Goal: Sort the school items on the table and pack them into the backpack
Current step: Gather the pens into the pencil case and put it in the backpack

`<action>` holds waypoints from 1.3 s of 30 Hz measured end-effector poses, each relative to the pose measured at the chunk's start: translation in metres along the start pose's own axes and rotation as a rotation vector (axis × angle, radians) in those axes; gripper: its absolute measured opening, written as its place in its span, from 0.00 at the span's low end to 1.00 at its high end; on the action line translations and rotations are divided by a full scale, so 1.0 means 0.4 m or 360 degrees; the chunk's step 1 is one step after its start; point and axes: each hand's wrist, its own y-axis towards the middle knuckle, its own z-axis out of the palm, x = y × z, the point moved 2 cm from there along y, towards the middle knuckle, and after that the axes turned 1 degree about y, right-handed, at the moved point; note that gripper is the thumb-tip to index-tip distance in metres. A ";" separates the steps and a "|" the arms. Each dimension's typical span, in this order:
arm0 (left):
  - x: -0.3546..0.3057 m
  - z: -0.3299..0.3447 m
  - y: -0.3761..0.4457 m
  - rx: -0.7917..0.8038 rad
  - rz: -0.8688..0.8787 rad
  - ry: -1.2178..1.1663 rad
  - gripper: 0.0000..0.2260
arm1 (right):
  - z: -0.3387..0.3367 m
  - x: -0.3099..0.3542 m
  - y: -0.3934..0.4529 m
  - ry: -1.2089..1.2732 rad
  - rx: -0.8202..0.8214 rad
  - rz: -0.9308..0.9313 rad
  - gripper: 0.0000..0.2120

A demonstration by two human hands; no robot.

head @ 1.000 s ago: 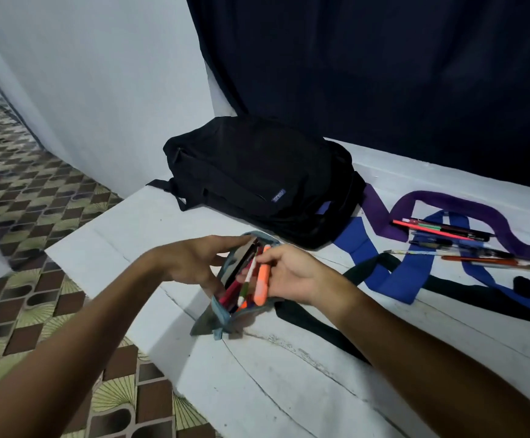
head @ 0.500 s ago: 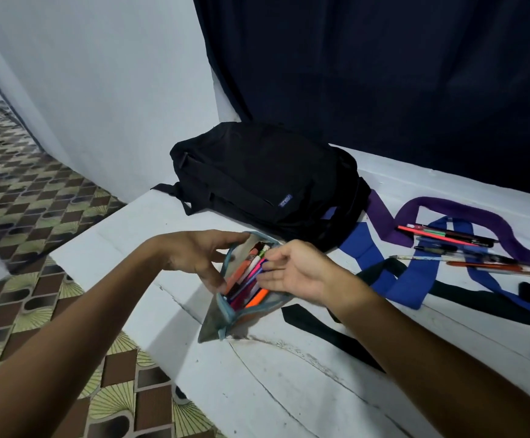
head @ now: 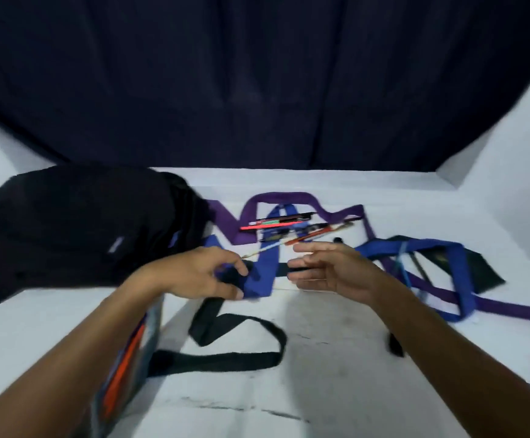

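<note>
Room lies bare at the white table (head: 336, 390) near edge. Our left hand (head: 200, 273) seemingly pinches (blur) the blue strap (head: 262, 273); right hand (head: 327, 267) spread loose, pens (head: 286, 227) at twelve o'clock, backpack (head: 77, 222) at nine.

Small label on backpack (head: 77, 229) blurred; no text readable anywhere.
</note>
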 end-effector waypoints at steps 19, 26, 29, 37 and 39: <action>-0.421 0.372 0.623 -0.0472 -0.0202 -0.0351 0.08 | -0.414 -0.054 -0.043 -0.1800 -0.1413 0.0080 0.12; -0.441 0.369 0.641 -0.0425 -0.0183 -0.0191 0.12 | -0.444 -0.040 -0.031 -0.1851 -0.1343 0.0145 0.10; -0.448 0.367 0.647 -0.0410 -0.0159 -0.0159 0.13 | -0.462 -0.034 -0.033 -0.1725 -0.1297 0.0206 0.12; -0.441 0.313 0.619 -0.0384 -0.0051 -0.0616 0.10 | -0.582 -0.001 -0.112 -0.1048 -0.1252 0.0240 0.06; -0.423 0.302 0.602 -0.0343 -0.0021 -0.0981 0.08 | -0.627 -0.001 -0.139 -0.1067 -0.1340 0.0132 0.06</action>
